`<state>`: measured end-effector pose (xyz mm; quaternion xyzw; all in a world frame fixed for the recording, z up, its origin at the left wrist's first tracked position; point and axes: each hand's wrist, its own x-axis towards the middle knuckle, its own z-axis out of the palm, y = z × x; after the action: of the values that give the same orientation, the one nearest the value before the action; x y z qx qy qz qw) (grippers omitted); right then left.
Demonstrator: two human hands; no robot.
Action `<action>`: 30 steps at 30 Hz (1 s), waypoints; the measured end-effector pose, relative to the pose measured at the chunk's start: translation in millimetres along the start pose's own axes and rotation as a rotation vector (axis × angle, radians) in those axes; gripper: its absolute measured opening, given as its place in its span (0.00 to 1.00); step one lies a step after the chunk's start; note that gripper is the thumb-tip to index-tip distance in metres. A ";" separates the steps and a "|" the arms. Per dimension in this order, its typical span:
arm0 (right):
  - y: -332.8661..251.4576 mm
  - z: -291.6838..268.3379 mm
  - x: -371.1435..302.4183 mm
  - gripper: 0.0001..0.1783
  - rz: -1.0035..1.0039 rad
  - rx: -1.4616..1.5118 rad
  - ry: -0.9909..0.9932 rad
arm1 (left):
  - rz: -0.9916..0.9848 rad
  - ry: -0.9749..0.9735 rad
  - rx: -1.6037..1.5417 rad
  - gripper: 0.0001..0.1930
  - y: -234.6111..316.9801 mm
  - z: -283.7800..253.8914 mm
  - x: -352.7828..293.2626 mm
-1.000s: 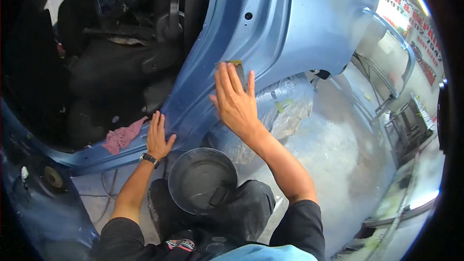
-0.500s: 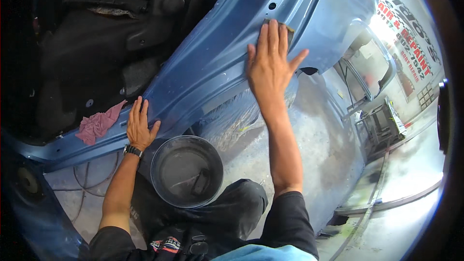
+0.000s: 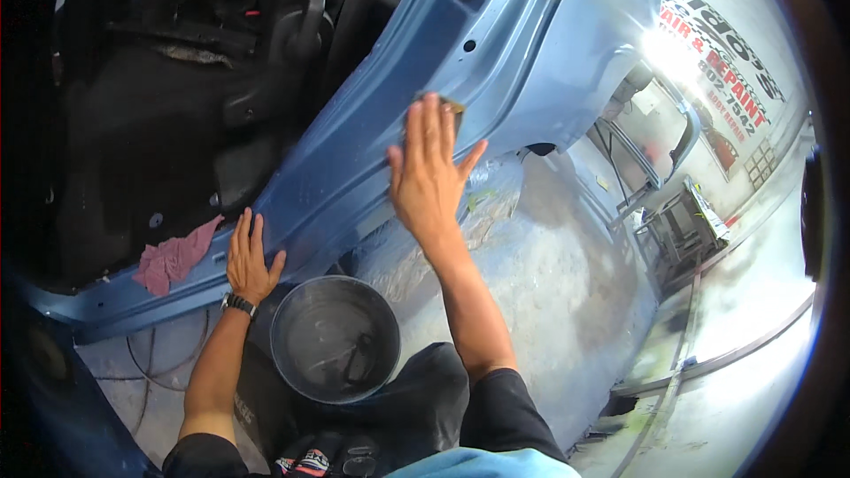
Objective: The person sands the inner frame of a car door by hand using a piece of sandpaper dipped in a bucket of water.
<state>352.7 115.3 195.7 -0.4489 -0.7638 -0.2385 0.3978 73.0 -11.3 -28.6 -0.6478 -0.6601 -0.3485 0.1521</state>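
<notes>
A blue car body's door frame [image 3: 354, 137] runs diagonally across the view. My right hand [image 3: 429, 181] lies on it with fingers straight, thumb and little finger spread. Pressed beneath its fingertips is a piece of sandpaper [image 3: 458, 109], of which a dark, yellowish-edged corner shows; the rest is hidden. Lower down, my left hand [image 3: 251, 257] rests flat on the sill, fingers extended, holding nothing. To its left a pink cloth [image 3: 177, 255] is draped over the sill. Just right of that wrist stands a round dark bucket [image 3: 297, 312] with water and a small dark object in it.
Past the sill is the dark car interior [image 3: 204, 115]. Plastic sheeting [image 3: 416, 248] hangs under the sill beside the pale concrete floor [image 3: 558, 274]. A hose or cable [image 3: 146, 363] lies at lower left. A detached door frame [image 3: 660, 155] and a stand occupy the right side.
My right hand has slid down and left along the door frame with the sandpaper under it. My left hand keeps its place on the sill. The view has shifted slightly.
</notes>
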 end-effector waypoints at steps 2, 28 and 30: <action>2.5 -1.3 10.9 0.38 0.037 -0.015 0.037 | 0.003 0.011 0.006 0.43 -1.5 0.4 -0.9; -4.1 7.5 -0.7 0.39 0.028 0.080 0.021 | 0.006 0.003 0.015 0.44 0.0 -1.4 -0.3; 7.3 0.0 28.0 0.40 0.076 0.110 0.104 | 0.013 0.007 0.016 0.44 1.6 1.4 -1.8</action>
<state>351.2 132.8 218.7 -0.4421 -0.7365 -0.2038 0.4697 75.1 -11.8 -30.3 -0.6497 -0.6581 -0.3443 0.1620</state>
